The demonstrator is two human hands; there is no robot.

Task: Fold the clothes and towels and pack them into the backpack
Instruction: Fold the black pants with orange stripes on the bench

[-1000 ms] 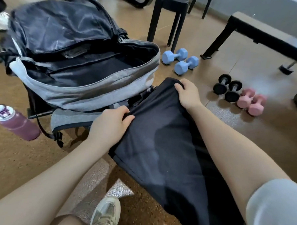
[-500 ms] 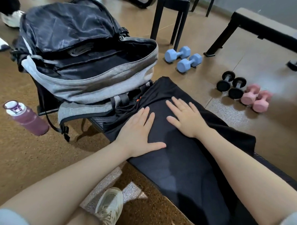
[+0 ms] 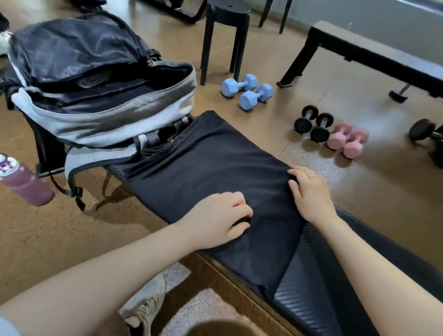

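left hand (image 3: 219, 219) fingers curled, right hand (image 3: 309, 192) flat

Both hands (image 3: 264, 207) rest on black garment (image 3: 202, 167) beside open backpack (image 3: 103, 117).

Bright even indoor light, soft shadows under bench (image 3: 324, 294); wide-angle bend at edges, slight motion blur.
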